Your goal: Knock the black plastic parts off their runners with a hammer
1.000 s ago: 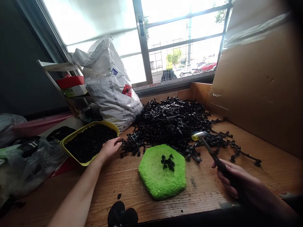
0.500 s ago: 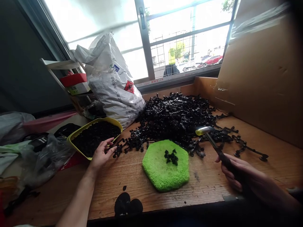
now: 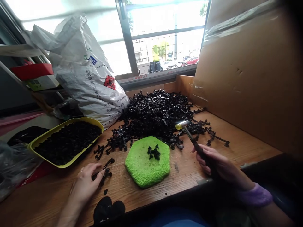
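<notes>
My left hand [image 3: 86, 181] is closed on a small branched black piece [image 3: 107, 170], low over the wooden table, left of a green fuzzy pad [image 3: 148, 171]. Another black branched piece [image 3: 153, 152] lies on the pad. To the pad's right, my right hand [image 3: 215, 160] grips the dark handle of a small hammer [image 3: 189, 133], its head raised, with a yellow face pointing left. Behind the pad spreads a big heap of black pieces [image 3: 161, 110].
A yellow tub [image 3: 101, 127] full of small black parts stands at the left, before a white printed sack [image 3: 82, 78]. Cardboard [image 3: 243, 72] walls the right side. Black round discs [image 3: 106, 209] lie at the table's front edge.
My left hand has moved away from the tub towards the front edge and now has a black piece in its fingers. The view has shifted right; the hammer stays in my right hand.
</notes>
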Tool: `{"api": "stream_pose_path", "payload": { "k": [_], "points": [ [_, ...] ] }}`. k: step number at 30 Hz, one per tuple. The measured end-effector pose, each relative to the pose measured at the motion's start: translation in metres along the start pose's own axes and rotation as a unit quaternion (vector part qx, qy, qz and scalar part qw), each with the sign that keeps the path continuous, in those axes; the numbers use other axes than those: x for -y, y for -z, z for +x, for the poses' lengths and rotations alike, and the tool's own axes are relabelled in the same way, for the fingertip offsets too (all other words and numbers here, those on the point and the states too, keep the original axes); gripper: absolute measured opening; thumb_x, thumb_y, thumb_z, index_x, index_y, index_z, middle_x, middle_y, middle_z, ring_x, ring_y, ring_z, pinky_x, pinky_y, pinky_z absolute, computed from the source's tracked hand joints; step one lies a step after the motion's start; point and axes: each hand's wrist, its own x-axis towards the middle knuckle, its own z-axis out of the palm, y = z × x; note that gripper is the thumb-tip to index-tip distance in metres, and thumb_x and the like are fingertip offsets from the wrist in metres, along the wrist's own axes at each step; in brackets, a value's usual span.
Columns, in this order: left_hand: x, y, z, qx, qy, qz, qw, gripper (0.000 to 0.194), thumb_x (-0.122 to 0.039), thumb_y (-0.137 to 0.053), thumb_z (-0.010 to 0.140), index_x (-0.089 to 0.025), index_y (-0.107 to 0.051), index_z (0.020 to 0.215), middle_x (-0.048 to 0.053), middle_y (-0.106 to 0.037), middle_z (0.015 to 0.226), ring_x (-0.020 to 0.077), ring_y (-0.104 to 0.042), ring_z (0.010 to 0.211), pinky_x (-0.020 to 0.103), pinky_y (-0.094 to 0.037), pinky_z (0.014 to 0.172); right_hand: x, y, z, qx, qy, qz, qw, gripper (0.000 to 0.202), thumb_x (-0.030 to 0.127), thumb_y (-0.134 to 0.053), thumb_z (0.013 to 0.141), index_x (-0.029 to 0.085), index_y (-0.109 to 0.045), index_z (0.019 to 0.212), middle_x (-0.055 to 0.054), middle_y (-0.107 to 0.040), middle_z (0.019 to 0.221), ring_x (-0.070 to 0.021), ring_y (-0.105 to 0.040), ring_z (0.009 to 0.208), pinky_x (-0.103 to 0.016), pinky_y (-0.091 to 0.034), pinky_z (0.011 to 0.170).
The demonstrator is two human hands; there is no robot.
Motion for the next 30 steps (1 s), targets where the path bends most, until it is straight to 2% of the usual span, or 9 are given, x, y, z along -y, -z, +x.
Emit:
{"api": "stream_pose_path", "payload": {
  "k": [2,3,7,10,15,20,23,26,30],
  "points": [
    [-0.027,0.006,0.004,-0.060,-0.028,-0.007,0.998,0.025,-0.041,-0.054,0.073,-0.024,-0.063,0.089,0.007,-0.063,0.098,0.0281,-0.057,0.092,0.041,-0.044,0.084,-0.001,0.003,0.001,0.012,-0.002,0.003,1.000,0.038,0.037,-0.053,0.085,0.022,-0.045,0.119,0.003,-0.050,0.061,-0.0086,-0.045,0.042,-0.020,-0.038,0.039],
    [-0.045,0.008,0.007,-0.063,-0.048,-0.034,0.996,0.024,-0.039,-0.053,0.075,-0.024,-0.062,0.091,0.007,-0.062,0.099,0.0271,-0.056,0.092,0.040,-0.044,0.084,-0.002,0.004,0.001,0.016,-0.004,0.004,1.000,0.041,0.037,-0.053,0.085,0.023,-0.043,0.122,0.003,-0.050,0.062,-0.0090,-0.045,0.042,-0.020,-0.039,0.039],
    [-0.126,-0.001,0.021,0.090,-0.147,-0.193,0.966,0.020,-0.034,-0.051,0.080,-0.025,-0.061,0.095,0.006,-0.060,0.097,0.0211,-0.057,0.084,0.033,-0.048,0.073,-0.003,0.004,0.000,0.008,0.005,0.010,1.000,0.035,0.036,-0.053,0.084,0.022,-0.047,0.117,0.002,-0.051,0.062,-0.0092,-0.045,0.042,-0.020,-0.039,0.039],
    [-0.162,-0.021,0.031,0.133,-0.185,-0.227,0.947,0.015,-0.029,-0.050,0.082,-0.024,-0.062,0.090,0.007,-0.060,0.090,0.0205,-0.057,0.082,0.034,-0.046,0.074,-0.004,0.003,-0.001,0.000,0.016,0.013,1.000,0.028,0.036,-0.054,0.083,0.020,-0.052,0.107,0.002,-0.050,0.062,-0.0089,-0.044,0.043,-0.020,-0.038,0.039],
    [-0.165,-0.041,0.038,0.128,-0.169,-0.211,0.954,0.015,-0.027,-0.048,0.082,-0.022,-0.060,0.075,0.006,-0.060,0.080,0.0200,-0.056,0.078,0.033,-0.044,0.071,-0.005,0.005,0.000,0.007,0.018,0.016,1.000,0.026,0.036,-0.052,0.084,0.019,-0.054,0.104,0.002,-0.049,0.062,-0.0085,-0.042,0.043,-0.020,-0.037,0.040],
    [-0.142,-0.030,0.040,0.184,-0.107,-0.183,0.960,0.020,-0.033,-0.049,0.080,-0.021,-0.060,0.069,0.003,-0.062,0.072,0.0181,-0.056,0.067,0.029,-0.042,0.061,-0.002,0.003,0.001,0.012,0.025,0.026,0.999,0.028,0.037,-0.051,0.085,0.019,-0.053,0.106,0.003,-0.047,0.059,-0.0081,-0.041,0.040,-0.019,-0.036,0.038],
    [-0.137,-0.027,0.046,0.175,-0.071,-0.168,0.967,0.017,-0.033,-0.051,0.077,-0.020,-0.061,0.074,0.002,-0.062,0.071,0.0169,-0.055,0.063,0.027,-0.041,0.056,0.000,0.000,0.000,0.007,0.028,0.032,0.999,0.028,0.037,-0.053,0.083,0.018,-0.055,0.103,0.003,-0.047,0.057,-0.0077,-0.041,0.039,-0.019,-0.036,0.037],
    [-0.146,-0.033,0.052,0.145,-0.083,-0.186,0.968,0.016,-0.032,-0.051,0.076,-0.020,-0.061,0.081,0.002,-0.062,0.076,0.0162,-0.055,0.065,0.027,-0.042,0.058,0.000,0.000,0.000,0.012,0.028,0.032,0.999,0.030,0.036,-0.053,0.084,0.018,-0.053,0.108,0.003,-0.047,0.057,-0.0078,-0.042,0.039,-0.019,-0.037,0.037],
    [-0.167,-0.042,0.056,0.138,-0.123,-0.191,0.964,0.009,-0.020,-0.051,0.073,-0.018,-0.060,0.075,0.003,-0.060,0.077,0.0157,-0.055,0.070,0.027,-0.042,0.064,-0.005,0.005,0.001,0.026,0.037,0.028,0.999,0.037,0.035,-0.048,0.087,0.023,-0.043,0.123,0.004,-0.046,0.058,-0.0076,-0.042,0.040,-0.018,-0.038,0.039]
  ]
}}
